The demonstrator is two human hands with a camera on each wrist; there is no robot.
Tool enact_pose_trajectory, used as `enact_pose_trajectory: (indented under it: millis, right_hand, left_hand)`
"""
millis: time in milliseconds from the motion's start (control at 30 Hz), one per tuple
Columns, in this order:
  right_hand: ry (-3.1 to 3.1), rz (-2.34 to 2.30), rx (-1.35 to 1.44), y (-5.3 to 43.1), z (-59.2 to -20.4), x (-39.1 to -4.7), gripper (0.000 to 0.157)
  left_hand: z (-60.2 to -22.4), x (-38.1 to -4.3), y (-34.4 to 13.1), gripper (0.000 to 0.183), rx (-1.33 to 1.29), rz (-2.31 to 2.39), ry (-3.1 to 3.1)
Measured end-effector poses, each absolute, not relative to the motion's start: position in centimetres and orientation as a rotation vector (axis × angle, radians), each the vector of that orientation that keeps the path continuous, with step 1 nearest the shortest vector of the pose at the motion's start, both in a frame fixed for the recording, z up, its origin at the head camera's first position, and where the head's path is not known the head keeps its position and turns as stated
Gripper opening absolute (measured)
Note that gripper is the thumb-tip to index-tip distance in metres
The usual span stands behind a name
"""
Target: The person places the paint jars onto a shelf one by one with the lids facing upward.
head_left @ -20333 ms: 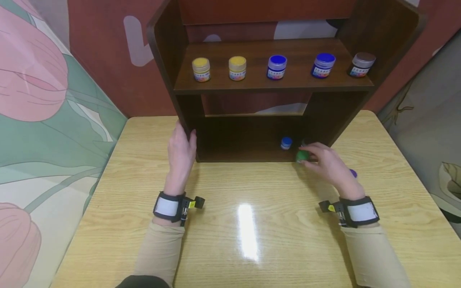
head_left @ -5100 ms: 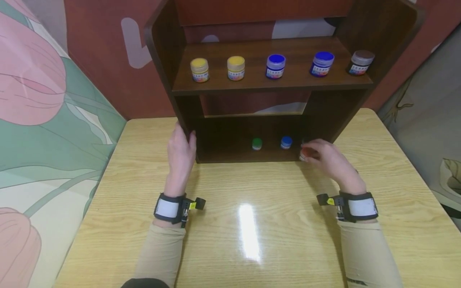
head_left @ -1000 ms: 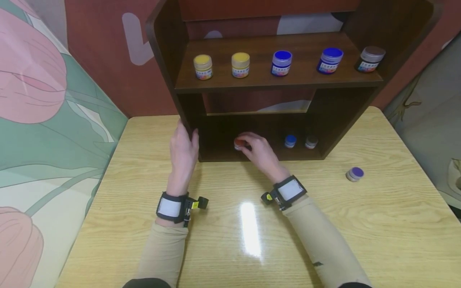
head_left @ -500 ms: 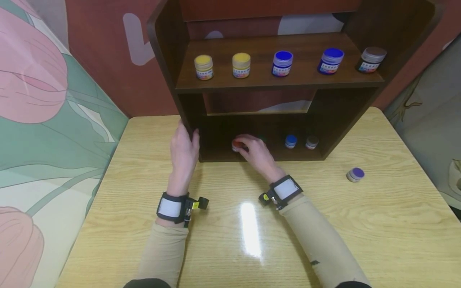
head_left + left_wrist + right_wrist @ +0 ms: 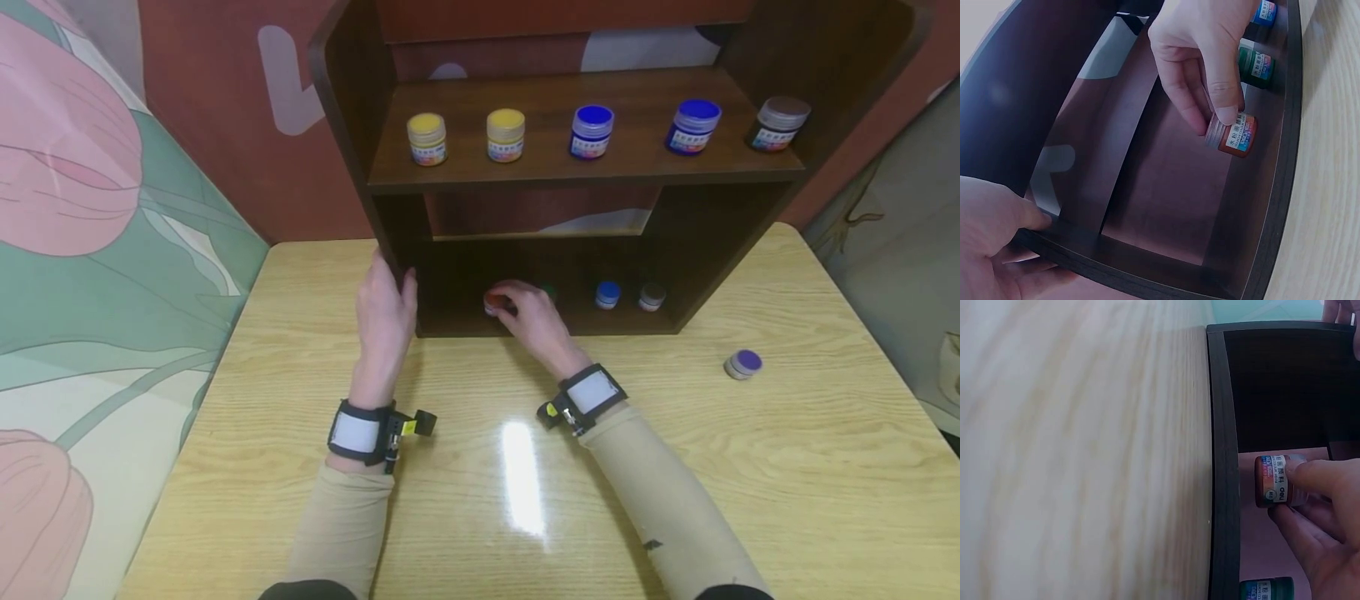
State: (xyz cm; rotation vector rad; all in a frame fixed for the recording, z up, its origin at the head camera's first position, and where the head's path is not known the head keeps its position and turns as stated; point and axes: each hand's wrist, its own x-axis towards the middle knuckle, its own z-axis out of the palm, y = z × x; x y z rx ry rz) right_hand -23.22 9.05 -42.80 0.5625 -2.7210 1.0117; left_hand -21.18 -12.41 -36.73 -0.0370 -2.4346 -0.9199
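My right hand [image 5: 536, 321] pinches a small red paint jar [image 5: 492, 303] between thumb and fingers, at the left part of the lower board of a dark wooden shelf [image 5: 450, 181]. In the left wrist view this red jar [image 5: 1241, 134] stands beside a green paint jar [image 5: 1256, 67], which the right hand mostly covers in the head view. Whether the red jar's base touches the board I cannot tell. My left hand [image 5: 386, 312] grips the shelf's left side panel, thumb on the inner side and fingers outside.
Further right on the lower board are a blue jar [image 5: 607, 295] and a dark-lidded jar [image 5: 652, 297]. A purple-lidded jar [image 5: 743, 364] stands on the table. Above are yellow jars [image 5: 506, 136], blue jars [image 5: 592, 132] and a dark jar [image 5: 781, 124].
Since five seconds ago my right hand has carried the red jar leftward past the blue and green jars. Within the last second it shifted slightly down-left. The left hand keeps its grip.
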Motion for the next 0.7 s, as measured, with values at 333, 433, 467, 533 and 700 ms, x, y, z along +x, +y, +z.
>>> enact_pose_trajectory:
  millis: [333,433,467,533,700]
  right_hand:
    - [-2.761,0.997,0.537,8.87,-42.64,-23.33,0.028]
    - [-2.758,1.009,0.539,8.80,-42.56,-23.38,0.026]
    - [-2.755,1.011,0.537,8.78,-42.53,-23.41,0.026]
    - [-2.751,1.005,0.530,8.72,-42.46,-23.45,0.025]
    - [-2.758,0.977,0.515,8.48,-42.32,-23.59,0.024]
  left_hand:
    - [-36.65,-21.14,-12.35,0.040,-0.054,-0.923,-2.428]
    - [-36.62,-21.13,-12.33,0.039,-0.046,-0.917,-2.433]
    - [-36.61,-21.12,-12.33,0.040,-0.045,-0.916,-2.433]
    - [-36.64,-21.13,-12.32,0.040,-0.046,-0.915,-2.431]
    - [-36.68,-21.10,-12.36,0.040,-0.050,-0.915,-2.426]
